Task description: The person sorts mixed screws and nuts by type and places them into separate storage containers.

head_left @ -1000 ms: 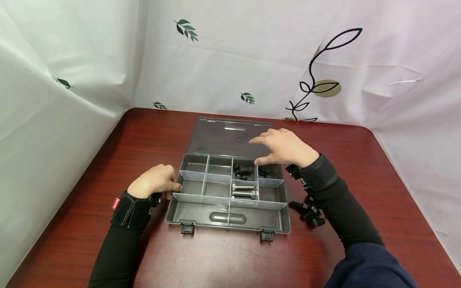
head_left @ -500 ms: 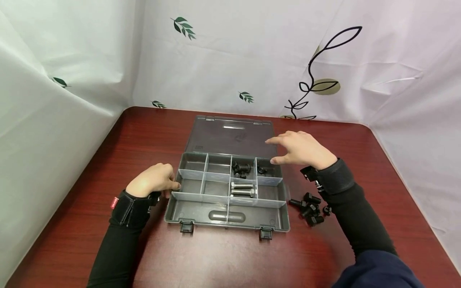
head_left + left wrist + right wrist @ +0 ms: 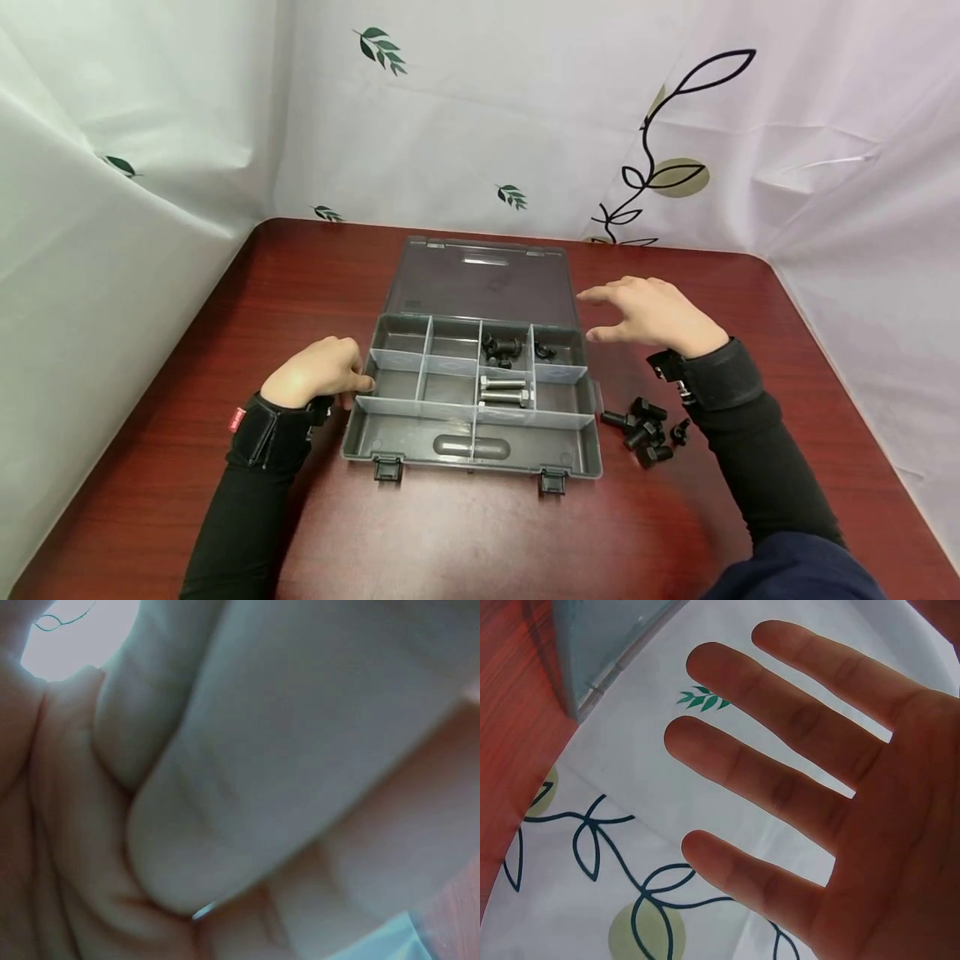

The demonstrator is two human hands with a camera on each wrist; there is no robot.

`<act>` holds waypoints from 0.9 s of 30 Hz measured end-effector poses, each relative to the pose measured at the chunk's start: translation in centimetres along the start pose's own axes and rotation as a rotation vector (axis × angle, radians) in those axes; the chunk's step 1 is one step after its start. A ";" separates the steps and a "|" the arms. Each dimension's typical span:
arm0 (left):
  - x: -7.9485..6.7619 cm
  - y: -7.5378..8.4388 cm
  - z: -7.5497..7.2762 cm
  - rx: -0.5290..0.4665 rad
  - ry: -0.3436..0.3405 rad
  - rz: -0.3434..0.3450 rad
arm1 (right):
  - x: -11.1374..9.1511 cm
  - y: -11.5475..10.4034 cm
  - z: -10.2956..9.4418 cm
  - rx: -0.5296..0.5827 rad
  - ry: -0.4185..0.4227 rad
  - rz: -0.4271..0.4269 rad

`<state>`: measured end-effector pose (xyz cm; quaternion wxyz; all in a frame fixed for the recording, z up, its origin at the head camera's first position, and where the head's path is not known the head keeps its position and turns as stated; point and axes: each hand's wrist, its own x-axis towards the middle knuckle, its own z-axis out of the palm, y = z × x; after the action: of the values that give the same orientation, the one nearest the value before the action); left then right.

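A grey plastic compartment box [image 3: 420, 433] lies on the table with its lid folded back. At its left wall, my left hand [image 3: 318, 373] holds the edge, the thumb over the rim and the fingers curled; the exact contact is hidden. In the left wrist view, curled fingers [image 3: 247, 772] fill most of the picture. My right hand [image 3: 652, 312] hovers right of the lid [image 3: 487, 283], holding nothing. Its fingers [image 3: 757, 769] are straight and spread in the right wrist view. Black bolts [image 3: 510, 347], small black pieces [image 3: 545, 350] and silver bolts [image 3: 504, 398] occupy separate compartments.
Several loose black bolts [image 3: 643, 433] lie in a pile on the reddish-brown table [image 3: 465, 542], right of the box. Two latches [image 3: 552, 482] stick out at the box's front. White leaf-patterned cloth [image 3: 465, 108] hangs behind and at both sides.
My right hand has moved right, from over the box's right side to beside it. The loose bolt pile has come into fuller view. My left hand stays at the box's edge.
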<state>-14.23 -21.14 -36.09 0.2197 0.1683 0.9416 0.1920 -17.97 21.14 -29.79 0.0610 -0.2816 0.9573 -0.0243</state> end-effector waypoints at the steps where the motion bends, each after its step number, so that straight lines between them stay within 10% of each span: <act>1: 0.0 0.0 0.0 -0.001 -0.001 -0.001 | -0.1 0.1 0.0 0.000 0.000 0.004; 27: -0.1 0.2 -0.2 -0.022 -0.006 0.003 | -1.9 1.8 1.3 0.041 -0.018 0.047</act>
<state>-14.20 -21.05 -35.78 0.2242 0.1679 0.9385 0.2021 -17.16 23.71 -31.00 0.0760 -0.2579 0.9623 -0.0401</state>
